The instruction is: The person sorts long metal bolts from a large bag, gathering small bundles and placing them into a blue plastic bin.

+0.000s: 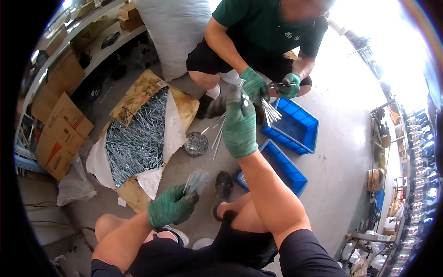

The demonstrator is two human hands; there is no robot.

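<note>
Rods (138,143) lie heaped, axes jumbled, in the opened sack (185,107) on the floor (341,166), ahead-left of both hands; left hand (170,207) nearer, closed round a blurred bundle (197,181) pointing forward; right hand (240,129) farther out, gripping thin rods (218,141) slanting back-left

Green gloves (240,135), dark short sleeves (311,254) and black shorts (242,242) are worn.

Brown cardboard (59,138) stands at left; apparently bottles (420,184) line the far right.
</note>
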